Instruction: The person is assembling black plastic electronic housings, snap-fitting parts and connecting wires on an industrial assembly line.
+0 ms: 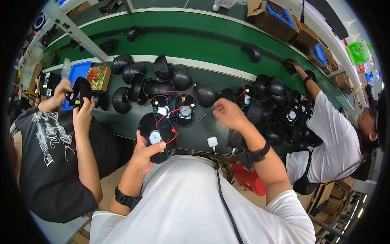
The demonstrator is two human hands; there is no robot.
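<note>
**Left hand [143,152] full, right hand [232,115] raised at a crowded workstation**

A worker in a white short-sleeved shirt [195,203] grips a black plastic plate with rounded ends [148,123] in the bare left hand, thumb pressed across its lower part and fingers underneath. The plate, fitted with a round silver disc [155,137] and trailing a thin red wire [174,136], is held up at the near edge of a dark green tabletop [195,142]. The bare right hand hovers above the surface well apart from it, fingers curled inward; from this angle I cannot tell whether anything small is pinched between them.

Just beyond the held piece lies a similar black plate with a silver disc and red wire [186,110], amid glossy black rounded shells [205,93]. Nearer the worker sits a small white case with rounded corners [212,141], a cable at its lower end.

At left, a co-worker in a black printed shirt [53,154] holds another black piece near an open cardboard box of red and green parts [97,79]. At right, a co-worker in a white shirt [333,138] stretches an arm over a long green surface [195,38].
</note>
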